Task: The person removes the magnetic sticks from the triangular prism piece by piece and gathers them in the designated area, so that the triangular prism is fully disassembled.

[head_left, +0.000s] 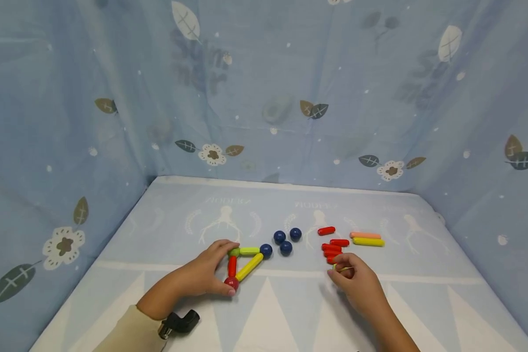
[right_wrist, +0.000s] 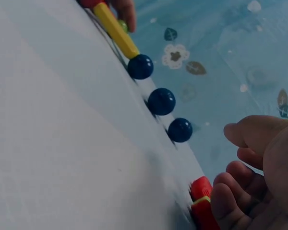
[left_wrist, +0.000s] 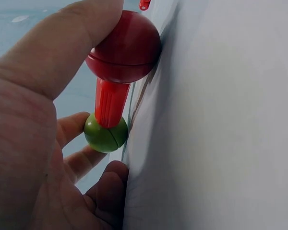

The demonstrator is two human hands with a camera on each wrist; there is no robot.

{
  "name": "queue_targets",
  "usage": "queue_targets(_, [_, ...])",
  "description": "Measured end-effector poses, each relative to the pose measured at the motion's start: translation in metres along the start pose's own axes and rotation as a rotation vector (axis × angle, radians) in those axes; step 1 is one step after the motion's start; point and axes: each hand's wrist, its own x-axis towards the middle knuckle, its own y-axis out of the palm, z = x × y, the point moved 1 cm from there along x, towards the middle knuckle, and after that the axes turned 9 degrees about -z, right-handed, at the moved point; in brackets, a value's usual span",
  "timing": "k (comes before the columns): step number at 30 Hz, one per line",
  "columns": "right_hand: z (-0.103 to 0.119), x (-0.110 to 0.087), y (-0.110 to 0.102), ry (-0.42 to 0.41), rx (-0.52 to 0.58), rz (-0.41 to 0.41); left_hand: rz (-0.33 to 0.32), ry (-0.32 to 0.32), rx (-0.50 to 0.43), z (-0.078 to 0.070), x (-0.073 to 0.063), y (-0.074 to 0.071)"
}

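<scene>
My left hand [head_left: 207,271] grips one side of a toy stick-and-ball triangle, thumb on its red ball [left_wrist: 127,48] and fingers at its green ball [left_wrist: 105,133]. A short red stick [head_left: 232,266] joins those balls. A lime stick [head_left: 249,251] and a longer yellow stick [head_left: 250,267] run from them to a blue ball [head_left: 266,251]. My right hand [head_left: 356,281] hovers at the near end of several short red sticks [head_left: 332,248], thumb and fingers apart and loosely bent. Partly hidden by its fingers is a lime stick [right_wrist: 201,200]; I see nothing held.
Three loose blue balls [head_left: 286,248] lie between the triangle and the red sticks. To the right, an orange stick [head_left: 365,235] lies beside a yellow stick [head_left: 368,242]. Patterned blue cloth [head_left: 273,98] hangs behind and at both sides of the table [head_left: 264,195].
</scene>
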Motion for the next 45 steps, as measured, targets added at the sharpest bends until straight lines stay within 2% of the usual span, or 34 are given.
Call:
queue_targets(10, [0.041, -0.002, 0.045, -0.266, -0.076, 0.21, 0.02, -0.005, 0.001, 0.002, 0.0, -0.002])
queue_targets(15, [0.055, 0.001, 0.064, -0.383, -0.138, 0.266, 0.035, 0.003, 0.002, 0.001, 0.001, -0.003])
queue_targets(22, [0.075, 0.001, 0.088, -0.447, -0.198, 0.301, 0.048, 0.005, 0.012, 0.001, 0.001, -0.004])
queue_targets(28, [0.09, -0.004, 0.105, -0.557, -0.342, 0.304, 0.044, 0.032, 0.003, 0.002, 0.0, -0.005])
queue_targets(34, [0.092, -0.005, 0.114, -0.64, -0.443, 0.295, 0.049, 0.044, 0.004, 0.001, 0.002, -0.005])
queue_targets(38, [0.092, -0.004, 0.116, -0.664, -0.444, 0.289, 0.045, 0.044, 0.007, 0.001, 0.001, -0.006])
queue_targets(45, [0.093, -0.002, 0.121, -0.686, -0.391, 0.343, 0.05, 0.049, -0.013, 0.002, 0.0, -0.004])
